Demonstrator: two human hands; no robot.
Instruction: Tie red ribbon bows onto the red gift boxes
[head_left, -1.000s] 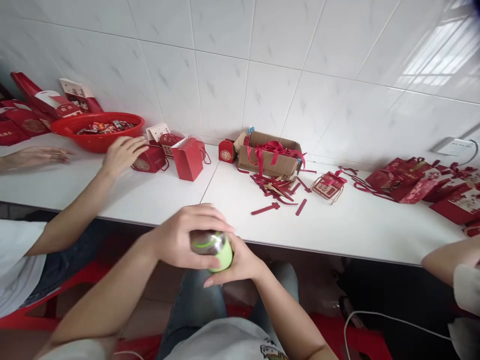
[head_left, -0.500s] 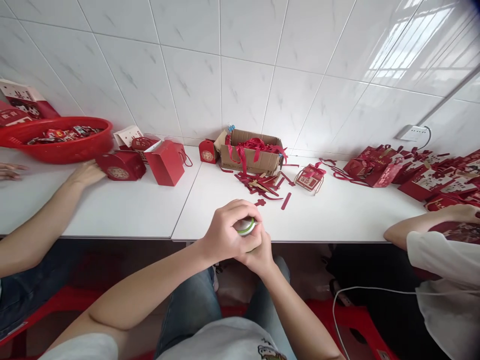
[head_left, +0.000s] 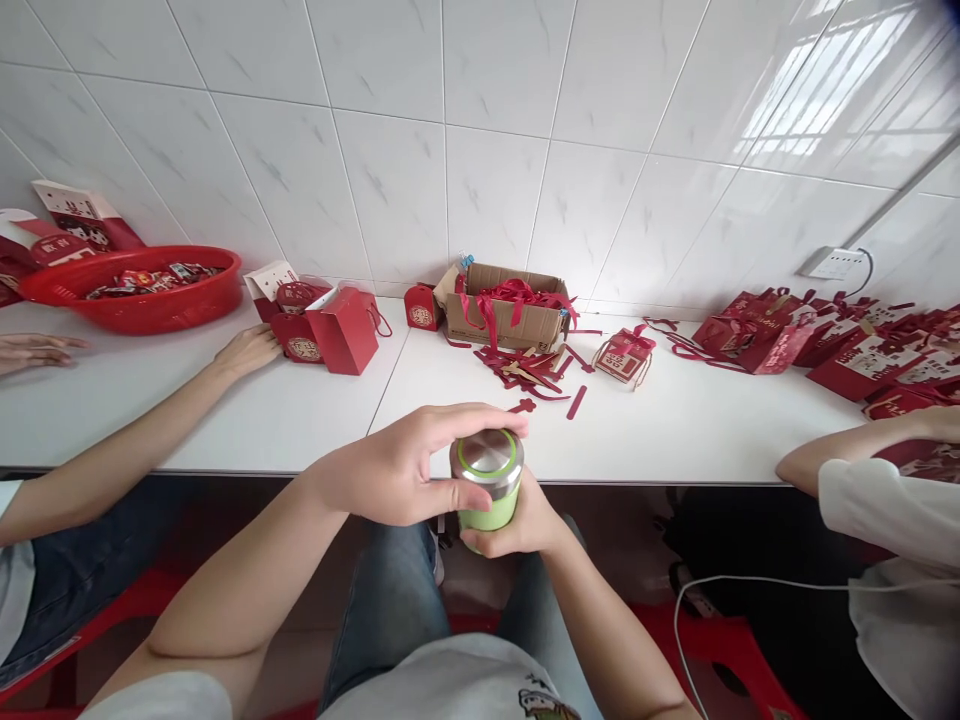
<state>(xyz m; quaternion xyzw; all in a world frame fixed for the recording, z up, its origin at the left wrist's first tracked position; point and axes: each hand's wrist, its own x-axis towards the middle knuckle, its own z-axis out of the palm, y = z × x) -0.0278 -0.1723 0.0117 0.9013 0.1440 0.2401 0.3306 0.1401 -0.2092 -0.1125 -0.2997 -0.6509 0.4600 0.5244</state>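
A green cup [head_left: 487,478] with a silver metal lid and a green ring is upright just off the table's front edge, above my knees. My right hand [head_left: 525,520] is wrapped round its green lower part. At the lid's left side is my left hand [head_left: 409,465], with its thumb on the front of the rim and its fingers stretched over the back. The palm stands off the lid, and a gap shows between them.
On the white table [head_left: 697,430] are a cardboard box [head_left: 465,325] of red ribbons, loose red strips, a small gift box [head_left: 624,355], red bags and a red basin [head_left: 169,305]. Other people's arms reach in at both sides.
My left hand has loosened and spread, uncovering the lid and the cup's green body. At the left, another person's hand has pushed a red box rightward against the red bag.
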